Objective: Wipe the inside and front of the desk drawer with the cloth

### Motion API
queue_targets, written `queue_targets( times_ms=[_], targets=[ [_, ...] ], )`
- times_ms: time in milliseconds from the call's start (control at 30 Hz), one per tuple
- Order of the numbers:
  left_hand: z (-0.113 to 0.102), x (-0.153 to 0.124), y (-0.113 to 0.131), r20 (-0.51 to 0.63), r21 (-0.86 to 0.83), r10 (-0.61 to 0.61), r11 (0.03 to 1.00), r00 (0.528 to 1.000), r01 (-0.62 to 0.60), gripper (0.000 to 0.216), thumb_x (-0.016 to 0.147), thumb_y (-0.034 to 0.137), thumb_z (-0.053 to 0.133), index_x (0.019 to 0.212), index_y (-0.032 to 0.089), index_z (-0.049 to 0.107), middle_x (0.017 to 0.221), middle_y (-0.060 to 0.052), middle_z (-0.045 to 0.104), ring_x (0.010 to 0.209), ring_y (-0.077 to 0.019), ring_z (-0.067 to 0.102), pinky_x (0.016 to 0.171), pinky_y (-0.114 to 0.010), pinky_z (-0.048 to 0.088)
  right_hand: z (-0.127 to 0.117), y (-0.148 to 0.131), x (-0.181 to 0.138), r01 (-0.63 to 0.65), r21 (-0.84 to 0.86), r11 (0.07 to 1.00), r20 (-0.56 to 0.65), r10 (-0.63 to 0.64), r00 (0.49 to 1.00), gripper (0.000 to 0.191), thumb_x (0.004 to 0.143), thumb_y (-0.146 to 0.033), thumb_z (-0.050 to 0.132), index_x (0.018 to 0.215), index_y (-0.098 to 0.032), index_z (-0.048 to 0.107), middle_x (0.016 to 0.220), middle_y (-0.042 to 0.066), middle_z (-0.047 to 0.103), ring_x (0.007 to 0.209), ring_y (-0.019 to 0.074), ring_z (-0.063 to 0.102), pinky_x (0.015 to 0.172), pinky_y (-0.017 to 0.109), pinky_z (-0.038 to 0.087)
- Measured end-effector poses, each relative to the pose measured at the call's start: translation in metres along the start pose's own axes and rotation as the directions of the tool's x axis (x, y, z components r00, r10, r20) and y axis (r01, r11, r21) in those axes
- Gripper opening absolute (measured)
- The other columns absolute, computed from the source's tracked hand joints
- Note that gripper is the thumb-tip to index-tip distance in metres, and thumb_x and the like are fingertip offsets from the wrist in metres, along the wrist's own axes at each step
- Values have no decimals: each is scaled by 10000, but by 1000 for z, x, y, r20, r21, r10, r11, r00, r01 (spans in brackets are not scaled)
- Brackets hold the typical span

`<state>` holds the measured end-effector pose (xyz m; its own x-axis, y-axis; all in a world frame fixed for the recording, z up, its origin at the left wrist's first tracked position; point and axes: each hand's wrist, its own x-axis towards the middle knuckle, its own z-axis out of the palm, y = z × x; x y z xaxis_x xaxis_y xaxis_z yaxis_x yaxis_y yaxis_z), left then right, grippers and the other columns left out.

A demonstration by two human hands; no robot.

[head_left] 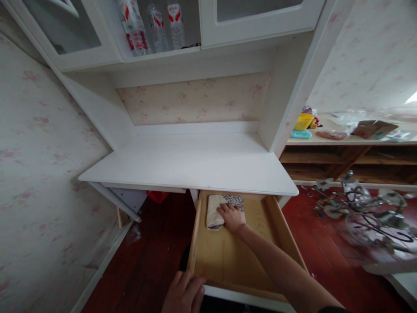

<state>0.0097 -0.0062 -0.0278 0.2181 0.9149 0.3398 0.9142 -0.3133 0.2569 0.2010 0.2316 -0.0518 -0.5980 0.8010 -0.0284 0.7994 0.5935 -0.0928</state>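
A wooden drawer (280,230) stands pulled out from under the white desk (182,163). Inside it, near the back, lies a folded beige cloth with a dark pattern (213,213). My right hand (232,216) reaches into the drawer and rests flat on the cloth, fingers laid over it. My left hand (184,293) grips the front left edge of the drawer, fingers curled over the rim.
Above the desk a white cabinet holds water bottles (153,26). A wooden shelf unit (348,161) to the right carries a yellow container (303,121), bags and a cardboard box (374,129). A metal chandelier (368,208) lies on the red wooden floor.
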Motion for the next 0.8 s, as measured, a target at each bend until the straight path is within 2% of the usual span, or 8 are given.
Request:
queue_targets(
  times_ms=[100, 200, 300, 433, 500, 600, 733, 800],
  targets=[
    [-6, 2, 1, 43, 47, 27, 998, 999, -29, 235, 910, 317, 433, 1018, 267, 635, 863, -33, 626, 759, -157, 552, 697, -283, 455, -1, 22, -14, -48, -16, 999, 28, 48, 998, 446, 794, -163, 440, 1217, -288, 502, 1297, 94, 487, 1155, 281, 425, 843, 459, 400],
    [-10, 3, 3, 79, 60, 11, 998, 997, -16, 219, 903, 298, 444, 1015, 272, 630, 874, -29, 629, 770, -164, 559, 685, -290, 459, 2, 48, -30, -69, -33, 997, 68, 71, 995, 529, 750, -206, 499, 1272, -292, 471, 1354, 100, 436, 1206, 300, 378, 896, 499, 363],
    [-10, 3, 4, 73, 65, 9, 998, 997, -14, 211, 902, 290, 445, 1014, 281, 624, 893, -21, 634, 783, -169, 564, 701, -306, 462, 6, 71, -43, -58, -44, 997, 150, 64, 987, 700, 713, -299, 554, 1385, -279, 357, 1462, 115, 304, 1314, 329, 240, 959, 553, 300],
    [-9, 4, 5, 59, 79, 10, 997, 998, -14, 208, 900, 280, 450, 1024, 281, 617, 910, -21, 634, 798, -171, 569, 728, -319, 463, 9, 86, -49, -41, -38, 998, 264, 50, 963, 832, 732, -374, 544, 1467, -282, 166, 1540, 105, 115, 1368, 341, 133, 905, 541, 371],
    [-8, 4, 4, 65, 81, 17, 996, 998, -22, 202, 897, 274, 452, 1017, 277, 614, 899, -22, 633, 791, -170, 568, 710, -311, 463, 9, 86, -46, -4, -76, 997, 230, 22, 973, 838, 730, -343, 562, 1465, -279, 166, 1525, 126, 158, 1350, 352, 185, 909, 534, 377],
    [-4, 4, 0, 41, 92, 53, 994, 998, -57, 192, 892, 262, 451, 990, 268, 615, 866, -26, 631, 754, -169, 564, 664, -299, 459, 12, 79, -39, 51, -182, 982, 125, -28, 992, 713, 772, -207, 513, 1432, -285, 255, 1421, 160, 342, 1264, 347, 334, 892, 512, 399],
    [4, 3, -6, -5, 111, 105, 988, 994, -104, 188, 882, 244, 459, 981, 259, 617, 822, -29, 627, 702, -162, 555, 622, -285, 451, 17, 71, -29, 7, -271, 962, 56, 9, 998, 598, 836, -63, 312, 1378, -315, 339, 1266, 157, 483, 1092, 309, 481, 732, 434, 478],
    [6, 4, -7, -13, 110, 109, 988, 994, -107, 186, 881, 240, 461, 981, 259, 617, 798, -26, 622, 693, -159, 554, 614, -281, 449, 18, 71, -25, -10, -287, 958, 31, 19, 999, 581, 843, -53, 291, 1356, -313, 370, 1239, 144, 507, 1045, 294, 503, 735, 442, 479]
  ],
)
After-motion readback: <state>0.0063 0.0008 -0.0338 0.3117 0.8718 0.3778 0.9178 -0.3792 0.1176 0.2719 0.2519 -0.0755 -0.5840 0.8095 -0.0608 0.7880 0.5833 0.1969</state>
